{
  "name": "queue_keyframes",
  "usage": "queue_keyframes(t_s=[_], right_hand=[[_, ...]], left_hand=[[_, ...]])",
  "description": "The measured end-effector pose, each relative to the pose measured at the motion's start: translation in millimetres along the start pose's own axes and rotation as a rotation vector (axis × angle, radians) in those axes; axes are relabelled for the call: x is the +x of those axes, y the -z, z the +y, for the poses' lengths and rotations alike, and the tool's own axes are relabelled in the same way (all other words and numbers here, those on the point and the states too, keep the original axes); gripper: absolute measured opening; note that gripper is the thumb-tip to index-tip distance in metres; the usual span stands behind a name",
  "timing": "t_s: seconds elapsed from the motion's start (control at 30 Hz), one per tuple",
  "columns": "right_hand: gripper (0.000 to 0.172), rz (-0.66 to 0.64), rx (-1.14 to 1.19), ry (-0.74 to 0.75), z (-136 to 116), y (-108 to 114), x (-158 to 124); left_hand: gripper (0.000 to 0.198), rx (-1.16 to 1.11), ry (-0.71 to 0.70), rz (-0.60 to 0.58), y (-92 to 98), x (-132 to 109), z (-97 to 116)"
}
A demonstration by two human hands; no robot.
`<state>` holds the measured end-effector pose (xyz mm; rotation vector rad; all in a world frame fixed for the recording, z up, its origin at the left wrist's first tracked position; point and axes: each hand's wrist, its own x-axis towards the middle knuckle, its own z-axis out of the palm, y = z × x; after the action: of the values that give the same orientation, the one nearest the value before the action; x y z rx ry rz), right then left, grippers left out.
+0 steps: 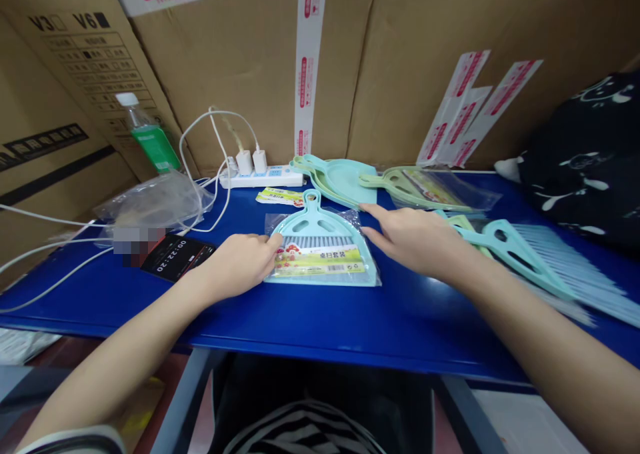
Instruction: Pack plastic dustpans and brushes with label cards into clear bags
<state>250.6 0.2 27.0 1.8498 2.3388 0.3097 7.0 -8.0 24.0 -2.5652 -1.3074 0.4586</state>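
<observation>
A teal dustpan with a grey-bristled brush [320, 241] lies flat on the blue table inside a transparent plastic bag, with a printed yellow-and-white label across it. My left hand [240, 267] rests with its fingertips against the bag's left edge, and no grip shows. My right hand [410, 237] hovers at the bag's upper right, its fingers spread and its fingertips near the bag's top corner. Beyond that hand lies a teal long-bristled brush [515, 254], partly hidden behind my right wrist.
Stacked teal dustpans [340, 181] and a bagged pale green dustpan [425, 191] lie behind. A power strip [260, 177] with white chargers and cables stands at the back left, near a phone [177, 257], a plastic bag and a bottle. Cardboard boxes form the back wall.
</observation>
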Motion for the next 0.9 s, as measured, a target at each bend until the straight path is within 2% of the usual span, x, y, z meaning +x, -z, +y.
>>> queue_keyframes(t_s=[0.2,0.9], right_hand=[[0.045,-0.135,0.003,0.014,1.3,-5.0,5.7],[0.047,-0.195,-0.061,0.103,-7.4,-2.6,-3.0]], left_hand=[[0.020,-0.004,0.007,-0.022,2.0,-0.3,1.0],[0.020,-0.010,0.006,0.004,0.6,-0.2,0.5]])
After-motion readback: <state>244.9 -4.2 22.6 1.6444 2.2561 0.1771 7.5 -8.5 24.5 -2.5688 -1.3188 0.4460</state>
